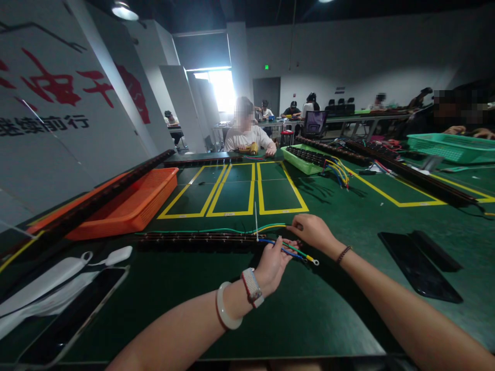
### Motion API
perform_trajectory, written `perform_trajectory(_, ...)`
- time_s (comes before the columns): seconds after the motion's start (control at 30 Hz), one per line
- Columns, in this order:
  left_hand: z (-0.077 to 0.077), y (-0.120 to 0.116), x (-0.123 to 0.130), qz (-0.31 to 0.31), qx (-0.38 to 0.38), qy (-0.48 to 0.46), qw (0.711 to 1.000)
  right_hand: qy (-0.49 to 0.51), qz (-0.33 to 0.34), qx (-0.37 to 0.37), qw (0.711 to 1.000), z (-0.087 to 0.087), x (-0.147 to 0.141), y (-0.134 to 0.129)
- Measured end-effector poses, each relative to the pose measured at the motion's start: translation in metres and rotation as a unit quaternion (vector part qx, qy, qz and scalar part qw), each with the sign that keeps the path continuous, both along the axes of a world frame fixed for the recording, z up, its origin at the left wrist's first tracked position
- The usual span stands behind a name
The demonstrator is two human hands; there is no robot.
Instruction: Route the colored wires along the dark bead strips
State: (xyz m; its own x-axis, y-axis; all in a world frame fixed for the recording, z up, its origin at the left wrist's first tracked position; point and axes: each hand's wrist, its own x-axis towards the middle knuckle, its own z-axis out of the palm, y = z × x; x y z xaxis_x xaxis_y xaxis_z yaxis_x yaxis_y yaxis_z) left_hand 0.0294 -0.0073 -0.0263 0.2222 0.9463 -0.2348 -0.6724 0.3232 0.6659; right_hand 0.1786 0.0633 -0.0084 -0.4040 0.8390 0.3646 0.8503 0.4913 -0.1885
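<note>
A long dark wire harness lies across the green table in front of me. Blue and green-yellow wires come out of its right end, and one ends in a ring terminal. My left hand is closed around these wires from below, thumb on top. A separate green-yellow wire runs along the harness's far side; my right hand pinches its right end. Between the hands and the bundle, a white cable tie stands up from the harness end. The left fingertips are partly hidden behind the wires.
An orange basket stands at left with a long dark strip across it. Phones lie at right and near left, beside a white case. A green basket holds more harnesses. A person sits across the table.
</note>
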Motion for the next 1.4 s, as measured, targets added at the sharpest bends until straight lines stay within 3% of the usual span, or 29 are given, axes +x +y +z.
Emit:
perform_trajectory(0.17,0.003,0.000,0.000,-0.002,0.003,-0.005,1.000,-0.057,0.014,0.052,0.997,0.001,-0.003,0.002)
perform_trajectory(0.27,0.006,-0.002,0.000,-0.003,-0.015,-0.005,1.000,-0.058,0.052,-0.002,0.997,-0.001,0.001,0.001)
perform_trajectory(0.37,0.007,-0.004,-0.001,0.002,-0.021,0.006,1.000,-0.042,0.048,-0.060,0.996,0.000,0.006,0.000)
perform_trajectory(0.57,0.006,-0.004,-0.002,-0.010,-0.015,-0.006,1.000,0.014,0.091,-0.097,0.991,0.018,0.014,-0.006)
perform_trajectory(0.73,0.007,0.000,-0.004,-0.030,-0.018,-0.022,0.999,0.018,0.154,-0.240,0.958,0.023,0.021,-0.005)
perform_trajectory(0.97,0.006,0.006,-0.005,-0.042,-0.019,-0.036,0.998,-0.049,0.139,-0.257,0.955,0.016,0.019,-0.004)
perform_trajectory(1.23,0.009,0.000,-0.004,-0.039,-0.014,0.052,0.998,-0.027,0.042,-0.137,0.989,0.014,0.016,-0.004)
perform_trajectory(1.4,0.012,-0.006,-0.003,-0.038,0.010,0.052,0.998,-0.017,0.024,-0.172,0.985,0.008,0.013,-0.003)
